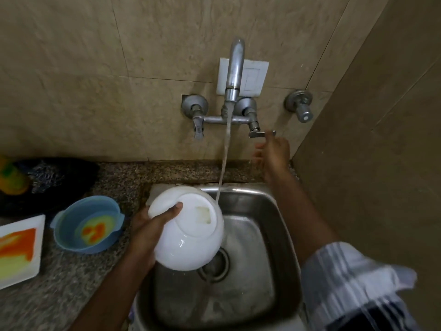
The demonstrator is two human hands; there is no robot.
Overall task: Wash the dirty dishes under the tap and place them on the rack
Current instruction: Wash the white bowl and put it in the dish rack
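The white bowl [188,230] is held upside down over the sink [250,235] by the left hand [145,232], grip clamped on its rim. Water runs beside it. The right hand [274,151], fingers apart, is at the tap handle [261,134]. Rinsing is underway; next, the bowl likely needs moving under the stream.

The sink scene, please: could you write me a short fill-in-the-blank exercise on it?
1. The left hand holds a white bowl over the ___.
2. The right hand reaches up to the tap's ___ lever.
3. Water from the spout is ___.
4. The blue bowl sits on the ___.

Missing: sink; right; running; counter
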